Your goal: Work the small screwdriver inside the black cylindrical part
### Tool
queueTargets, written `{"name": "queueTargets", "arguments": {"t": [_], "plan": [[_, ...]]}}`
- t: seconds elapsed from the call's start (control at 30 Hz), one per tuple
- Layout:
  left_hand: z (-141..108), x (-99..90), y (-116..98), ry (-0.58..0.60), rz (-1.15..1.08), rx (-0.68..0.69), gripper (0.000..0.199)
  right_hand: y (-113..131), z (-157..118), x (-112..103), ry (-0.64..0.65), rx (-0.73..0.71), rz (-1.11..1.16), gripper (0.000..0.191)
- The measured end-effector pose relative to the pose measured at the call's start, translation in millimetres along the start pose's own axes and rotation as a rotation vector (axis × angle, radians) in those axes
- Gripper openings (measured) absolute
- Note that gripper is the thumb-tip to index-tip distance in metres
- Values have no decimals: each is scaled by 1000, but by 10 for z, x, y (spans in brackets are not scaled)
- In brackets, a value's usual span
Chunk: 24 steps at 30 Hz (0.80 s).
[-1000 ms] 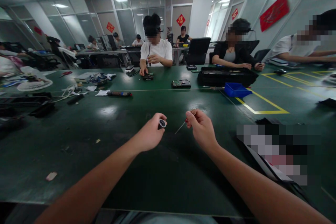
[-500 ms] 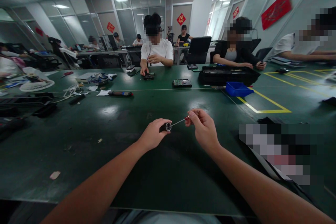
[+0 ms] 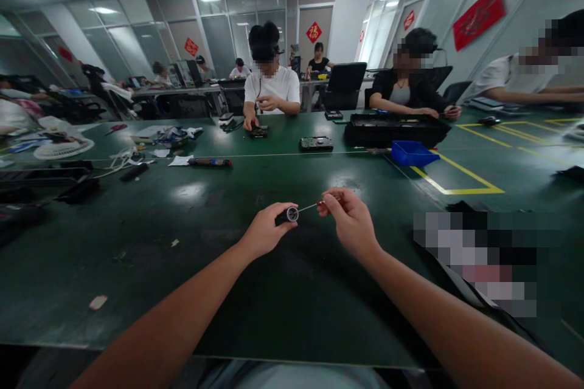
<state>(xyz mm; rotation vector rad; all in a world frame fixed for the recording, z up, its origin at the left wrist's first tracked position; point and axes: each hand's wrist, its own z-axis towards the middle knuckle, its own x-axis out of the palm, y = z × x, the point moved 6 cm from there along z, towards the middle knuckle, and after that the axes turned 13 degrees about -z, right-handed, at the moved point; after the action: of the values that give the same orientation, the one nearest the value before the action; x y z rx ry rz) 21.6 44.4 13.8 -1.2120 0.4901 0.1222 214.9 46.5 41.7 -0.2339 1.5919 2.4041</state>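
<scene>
My left hand (image 3: 267,231) grips a small black cylinder (image 3: 292,214) with a pale ring around its open end, which faces me. Pinched in my right hand (image 3: 350,219) is a screwdriver with a red handle (image 3: 321,202). Its thin metal shaft (image 3: 308,207) points left, and the tip reaches the rim of the cylinder; whether it is inside cannot be made out. Both hands are above the green table (image 3: 274,310), near its middle.
Beyond my hands lie a green circuit board (image 3: 316,144), a dark pen-like tool (image 3: 210,162), a blue tray (image 3: 413,154) and a long black casing (image 3: 396,130). A blurred item (image 3: 479,267) is at right. People sit across the table.
My right hand has shifted slightly left and up, and less of the shaft shows between the hands. The cylinder has risen slightly in my left hand's grip.
</scene>
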Motion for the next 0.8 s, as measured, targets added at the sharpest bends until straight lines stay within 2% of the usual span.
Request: {"name": "queueTargets", "arguments": {"t": [0.17,0.33,0.47,0.67,0.8], "plan": [[2,-19,27,-8,-10,4,39,22,-8,-16,3,-24,-74,20],[-3,-4,35,11,13,0,39,55,-1,-96,-45,-37,-356,33],[-5,-11,38,8,19,8,38,91,-2,-112,-58,-94,-422,38],[6,-40,59,3,56,44,39,135,-19,-45,57,-152,-416,33],[10,-33,59,14,94,56,39,185,-33,-3,147,-195,-387,18]]}}
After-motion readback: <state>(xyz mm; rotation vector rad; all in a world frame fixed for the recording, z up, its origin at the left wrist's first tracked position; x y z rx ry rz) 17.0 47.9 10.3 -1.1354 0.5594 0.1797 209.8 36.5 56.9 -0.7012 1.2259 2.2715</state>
